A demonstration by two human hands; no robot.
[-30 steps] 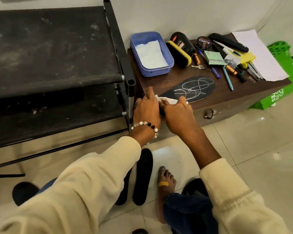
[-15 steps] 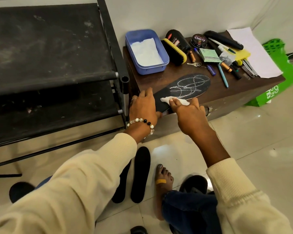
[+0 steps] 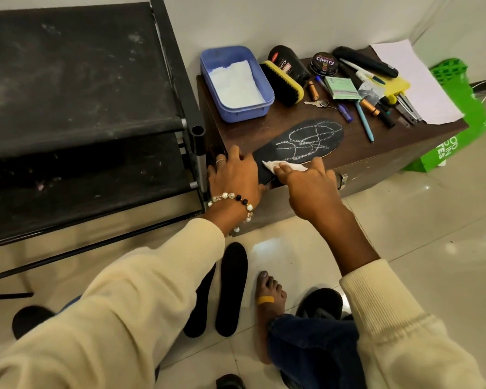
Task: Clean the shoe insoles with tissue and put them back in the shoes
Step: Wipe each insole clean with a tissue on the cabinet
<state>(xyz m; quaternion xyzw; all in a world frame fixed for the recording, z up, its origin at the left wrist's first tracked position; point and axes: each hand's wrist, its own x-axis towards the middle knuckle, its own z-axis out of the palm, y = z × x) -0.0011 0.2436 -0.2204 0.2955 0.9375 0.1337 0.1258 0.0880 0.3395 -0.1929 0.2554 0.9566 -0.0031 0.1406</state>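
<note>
I see a black fabric-shelved metal rack point(image 3: 76, 113) filling the upper left of the frame, and just right of it a dark brown wooden chest point(image 3: 376, 161) whose top holds the clutter. At centre, a black flat insole scribbled with white chalk lines point(image 3: 306, 138) lies on the chest's near edge, its heel end jutting past the edge. Near the bottom centre, two plain black insoles point(image 3: 230, 287) lie side by side on the pale floor tiles. A blue plastic tub point(image 3: 264, 88) sits at the chest's back left. My left hand point(image 3: 233, 175) presses flat on the insole's heel, fingers together. My right hand point(image 3: 309, 186) pinches a crumpled white tissue point(image 3: 281, 166) against the insole.
</note>
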